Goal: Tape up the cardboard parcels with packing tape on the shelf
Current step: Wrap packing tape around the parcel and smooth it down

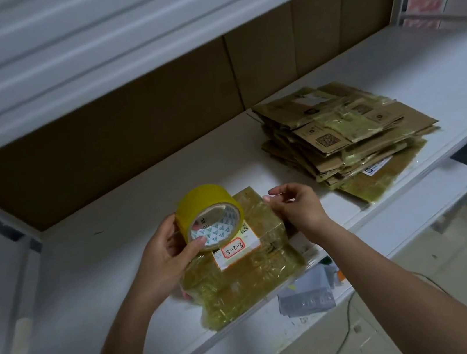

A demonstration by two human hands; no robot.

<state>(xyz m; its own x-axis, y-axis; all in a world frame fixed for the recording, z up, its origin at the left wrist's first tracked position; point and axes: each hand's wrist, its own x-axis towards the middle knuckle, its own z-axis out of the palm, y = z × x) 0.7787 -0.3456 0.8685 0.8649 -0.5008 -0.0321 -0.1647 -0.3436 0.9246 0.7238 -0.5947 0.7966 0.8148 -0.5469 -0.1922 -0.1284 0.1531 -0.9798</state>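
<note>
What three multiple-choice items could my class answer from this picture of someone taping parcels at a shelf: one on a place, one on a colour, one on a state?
1. Where does the stack of flattened cardboard lie on the shelf?
A. To the right of the taped parcel
B. Under the taped parcel
C. On the floor

2. What colour is the tape roll?
A. Blue
B. Yellow
C. Black

3. What is the left hand doing?
A. Hanging idle
B. Pressing flat on the shelf
C. Gripping the tape roll

Answers:
1 A: the stack sits on the shelf, right of the taped parcel and apart from it.
2 B: the outer band of the roll is yellow around a white core.
3 C: its fingers and thumb curl round the roll, held above the parcel, while the right hand hovers by the parcel's far corner with finger and thumb close together.
</note>
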